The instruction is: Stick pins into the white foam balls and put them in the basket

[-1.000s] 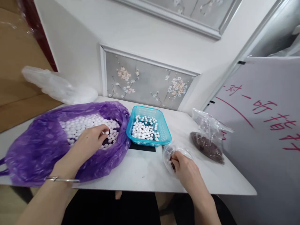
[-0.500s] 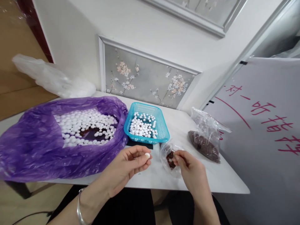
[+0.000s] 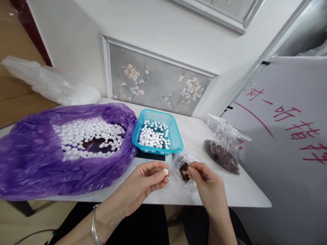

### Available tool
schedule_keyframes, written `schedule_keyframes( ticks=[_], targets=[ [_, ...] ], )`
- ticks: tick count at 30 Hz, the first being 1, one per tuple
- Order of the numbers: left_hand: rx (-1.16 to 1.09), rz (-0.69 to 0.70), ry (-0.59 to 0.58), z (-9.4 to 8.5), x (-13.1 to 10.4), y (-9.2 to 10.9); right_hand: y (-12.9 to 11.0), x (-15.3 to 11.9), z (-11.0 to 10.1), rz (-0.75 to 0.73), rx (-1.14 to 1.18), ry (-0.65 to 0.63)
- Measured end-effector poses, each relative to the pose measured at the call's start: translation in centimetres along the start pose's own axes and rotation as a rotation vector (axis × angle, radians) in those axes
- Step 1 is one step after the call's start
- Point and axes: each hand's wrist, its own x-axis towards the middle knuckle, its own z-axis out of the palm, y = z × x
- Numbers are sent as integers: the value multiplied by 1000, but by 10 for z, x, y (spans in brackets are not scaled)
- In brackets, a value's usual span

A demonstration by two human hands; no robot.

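Between thumb and fingertips, my left hand [image 3: 150,178] pinches a small white foam-like ball [image 3: 166,172]. My right hand [image 3: 206,182] is closed in a pinch at the mouth of a clear plastic bag [image 3: 176,165] that contains small dark brown bits [image 3: 184,172]. What sits in the right fingertips is too small to make out. Just beyond my hands, a blue plastic basket [image 3: 176,139] holds many white balls [image 3: 153,137] like the one in my left hand.
A purple plastic bag [image 3: 30,156] lies open on the left, full of white balls with some brown bits. On the right a clear bag of brown material [image 3: 222,156] rests on the white table [image 3: 245,190]. Behind stand a framed flower picture [image 3: 153,81] and a whiteboard [image 3: 281,163].
My left hand with the white ball has moved slightly right, nearer to my right hand. The right hand keeps its pinch over the small bag. The view has shifted a little.
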Motion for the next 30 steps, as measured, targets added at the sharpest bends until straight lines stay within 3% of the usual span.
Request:
schedule_keyframes(
  ticks=[5,11,15,22,30],
  targets=[
    [-6,-7,4,2,0,-1,-4,-5,0,7,57,12],
    [-56,-36,-30,7,-8,4,-47,-37,9,-74,276,-147],
    [-104,-31,-42,9,-14,7,-65,-55,25,-13,488,-116],
    [-177,3,-163,10,-20,8,-66,-61,39,-57,581,-68],
    [-198,-17,-149,24,-18,22,-64,-62,44,-68,600,-44]
  ],
)
